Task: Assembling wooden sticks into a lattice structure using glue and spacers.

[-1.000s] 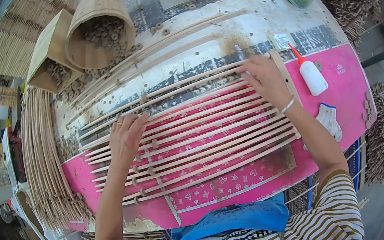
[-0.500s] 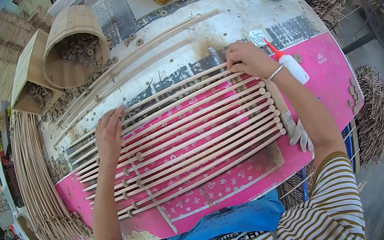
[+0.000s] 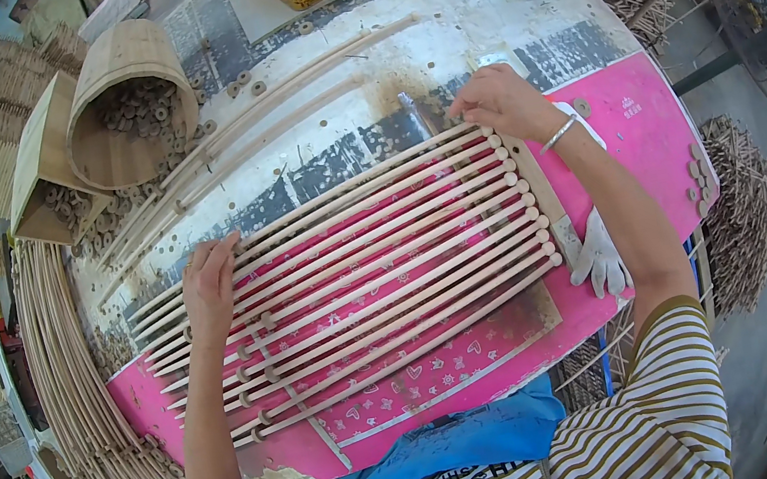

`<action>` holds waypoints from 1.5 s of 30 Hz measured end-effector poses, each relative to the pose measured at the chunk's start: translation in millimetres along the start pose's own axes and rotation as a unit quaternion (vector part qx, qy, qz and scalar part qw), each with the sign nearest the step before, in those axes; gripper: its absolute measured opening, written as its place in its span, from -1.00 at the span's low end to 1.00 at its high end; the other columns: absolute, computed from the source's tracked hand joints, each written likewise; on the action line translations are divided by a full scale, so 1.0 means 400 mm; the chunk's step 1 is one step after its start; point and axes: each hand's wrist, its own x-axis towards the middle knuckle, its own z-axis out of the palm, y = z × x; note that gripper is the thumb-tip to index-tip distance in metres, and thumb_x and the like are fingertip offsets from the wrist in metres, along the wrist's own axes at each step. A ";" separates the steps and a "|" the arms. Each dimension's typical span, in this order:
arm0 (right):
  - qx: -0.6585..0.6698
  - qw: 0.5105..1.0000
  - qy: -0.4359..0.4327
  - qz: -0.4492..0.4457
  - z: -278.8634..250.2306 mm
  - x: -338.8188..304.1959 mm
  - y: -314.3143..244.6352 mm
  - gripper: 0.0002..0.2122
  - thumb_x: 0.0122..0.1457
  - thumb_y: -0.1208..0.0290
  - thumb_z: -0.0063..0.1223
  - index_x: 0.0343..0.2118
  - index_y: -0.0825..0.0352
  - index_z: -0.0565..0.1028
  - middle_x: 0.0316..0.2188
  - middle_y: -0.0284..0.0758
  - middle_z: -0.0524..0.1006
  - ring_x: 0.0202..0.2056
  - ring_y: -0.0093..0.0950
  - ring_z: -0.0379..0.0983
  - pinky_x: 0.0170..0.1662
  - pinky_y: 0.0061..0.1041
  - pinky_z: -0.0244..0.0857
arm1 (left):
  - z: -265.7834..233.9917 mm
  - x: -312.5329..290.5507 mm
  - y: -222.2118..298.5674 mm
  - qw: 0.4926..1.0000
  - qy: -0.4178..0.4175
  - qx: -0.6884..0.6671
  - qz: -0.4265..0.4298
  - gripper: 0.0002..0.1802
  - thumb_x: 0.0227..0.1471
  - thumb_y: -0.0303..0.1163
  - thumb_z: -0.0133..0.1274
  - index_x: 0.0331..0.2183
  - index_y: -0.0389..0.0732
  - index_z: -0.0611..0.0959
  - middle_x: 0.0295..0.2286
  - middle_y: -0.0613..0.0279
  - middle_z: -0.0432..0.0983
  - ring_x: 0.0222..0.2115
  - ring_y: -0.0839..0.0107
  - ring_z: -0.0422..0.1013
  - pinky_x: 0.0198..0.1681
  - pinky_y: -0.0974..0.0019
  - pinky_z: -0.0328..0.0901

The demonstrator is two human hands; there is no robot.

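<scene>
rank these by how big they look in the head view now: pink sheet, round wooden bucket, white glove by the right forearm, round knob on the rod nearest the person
1. Pink sheet, though partly covered
2. Round wooden bucket
3. White glove
4. Round knob

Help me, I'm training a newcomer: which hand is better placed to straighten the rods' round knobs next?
Probably the right hand: it is close by the round knobs, while the left hand is nearer the opposite ends of the wooden rods.
</scene>
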 end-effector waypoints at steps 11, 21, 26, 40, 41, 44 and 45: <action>-0.029 0.998 0.051 -0.037 0.095 -0.033 -0.145 -0.76 0.21 0.38 0.22 -0.06 0.20 0.66 -0.12 -0.38 0.62 0.00 -0.37 0.49 0.10 -0.32 0.25 | 0.022 0.224 -0.083 0.992 0.092 0.078 0.030 -0.39 0.12 -0.55 0.19 0.20 0.04 0.59 0.00 0.15 0.56 0.00 0.04 0.48 0.04 0.06 0.38; 0.124 0.967 0.212 0.067 0.060 -0.062 -0.098 -0.75 0.30 0.60 0.04 0.00 0.33 0.61 -0.15 -0.20 0.62 -0.09 -0.24 0.55 0.05 -0.33 0.39 | 0.084 0.212 0.068 0.979 -0.017 0.134 0.152 -0.36 0.01 -0.64 0.09 0.11 0.13 0.70 -0.30 0.28 0.50 -0.24 0.21 0.48 -0.16 0.15 0.43; 0.169 0.948 0.242 0.117 0.063 -0.055 -0.051 -0.78 0.35 0.60 0.02 -0.02 0.37 0.62 -0.17 -0.29 0.63 -0.15 -0.47 0.54 -0.02 -0.51 0.39 | 0.112 0.218 0.144 0.979 -0.040 0.096 0.176 -0.39 0.06 -0.60 0.09 0.13 0.11 0.69 -0.28 0.24 0.49 -0.25 0.21 0.47 -0.14 0.17 0.44; 0.075 0.983 0.158 0.052 0.080 -0.042 -0.086 -0.81 0.32 0.54 0.04 -0.08 0.29 0.63 -0.21 -0.28 0.63 -0.08 -0.25 0.52 0.10 -0.28 0.27 | 0.114 0.400 -0.050 0.984 0.080 0.131 0.096 -0.36 0.14 -0.54 0.12 0.25 0.04 0.54 0.04 0.09 0.55 -0.02 0.00 0.51 0.07 0.00 0.38; 0.072 0.984 0.157 0.046 0.082 -0.041 -0.085 -0.81 0.31 0.54 0.05 -0.08 0.28 0.63 -0.21 -0.29 0.63 -0.08 -0.25 0.52 0.09 -0.28 0.27 | 0.124 0.406 -0.068 0.983 0.082 0.132 0.095 -0.36 0.14 -0.54 0.12 0.25 0.04 0.54 0.04 0.09 0.55 -0.02 0.00 0.51 0.07 0.00 0.38; 0.060 0.985 0.155 0.043 0.084 -0.038 -0.089 -0.81 0.30 0.54 0.05 -0.08 0.28 0.63 -0.20 -0.30 0.63 -0.08 -0.26 0.51 0.10 -0.27 0.25 | 0.138 0.421 -0.084 0.962 0.089 0.234 0.110 -0.37 0.13 -0.51 0.12 0.24 0.05 0.55 0.00 0.11 0.56 -0.03 0.02 0.52 0.07 -0.05 0.36; 0.055 0.985 0.156 0.041 0.085 -0.037 -0.091 -0.81 0.30 0.54 0.05 -0.08 0.28 0.63 -0.20 -0.31 0.63 -0.08 -0.26 0.51 0.11 -0.27 0.24 | 0.144 0.434 -0.082 0.967 0.076 0.231 0.073 -0.38 0.13 -0.50 0.11 0.23 0.07 0.55 -0.05 0.12 0.56 -0.04 0.04 0.52 0.05 -0.04 0.38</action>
